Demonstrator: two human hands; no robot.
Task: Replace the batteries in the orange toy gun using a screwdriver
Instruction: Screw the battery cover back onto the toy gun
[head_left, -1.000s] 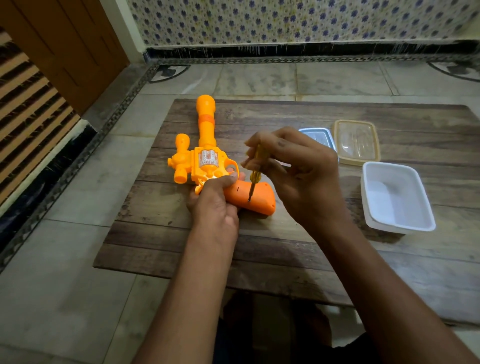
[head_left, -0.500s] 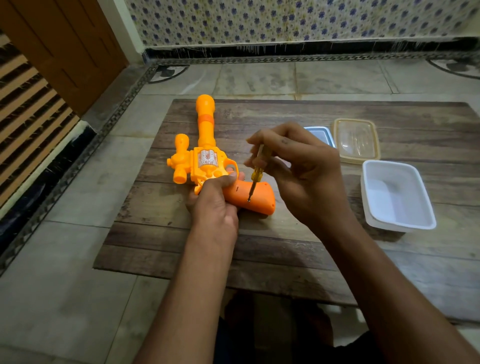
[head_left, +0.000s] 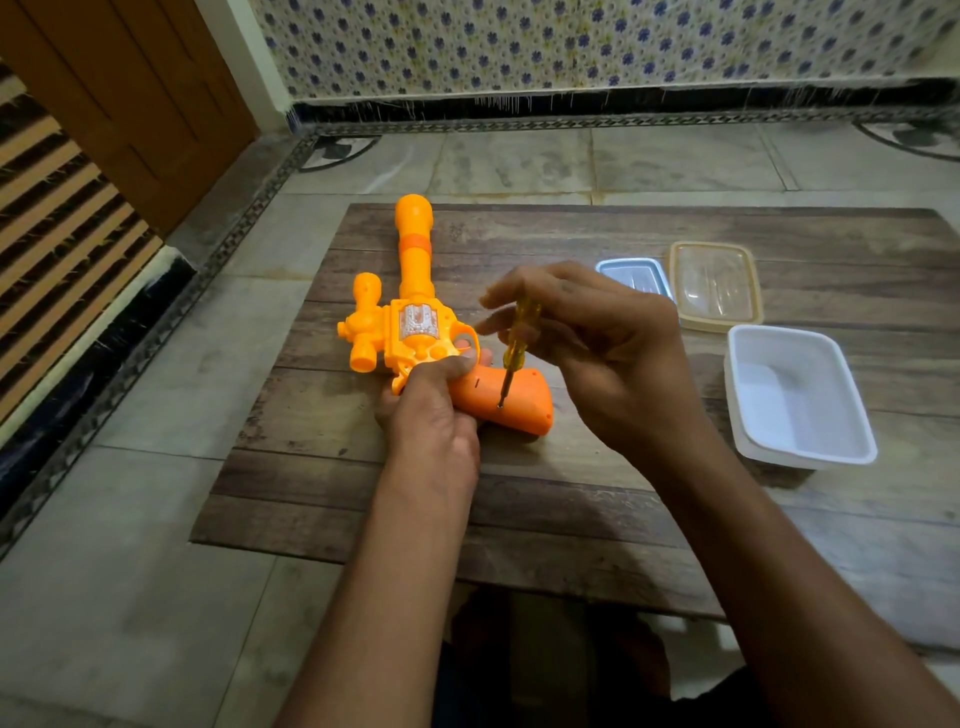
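Wood table (head_left: 597, 499), white tub (head_left: 800, 400) + lids at right, left hand (head_left: 431, 415) grips toy gun (head_left: 415, 332), right hand (head_left: 608, 353) pinches screwdriver (head_left: 517, 343)

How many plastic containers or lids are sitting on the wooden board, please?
3: a white tub near the right edge, a beige-rimmed clear lid beyond it, and a small clear container partly hidden behind the right hand.

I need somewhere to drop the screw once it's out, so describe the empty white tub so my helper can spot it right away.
Start at the wooden board on the tiled floor and look to its right side, past the right hand holding the screwdriver. Three containers cluster there; the white tub is nearest the person. It alone is opaque white, deep and lidless, while the two behind it are clear and shallow.
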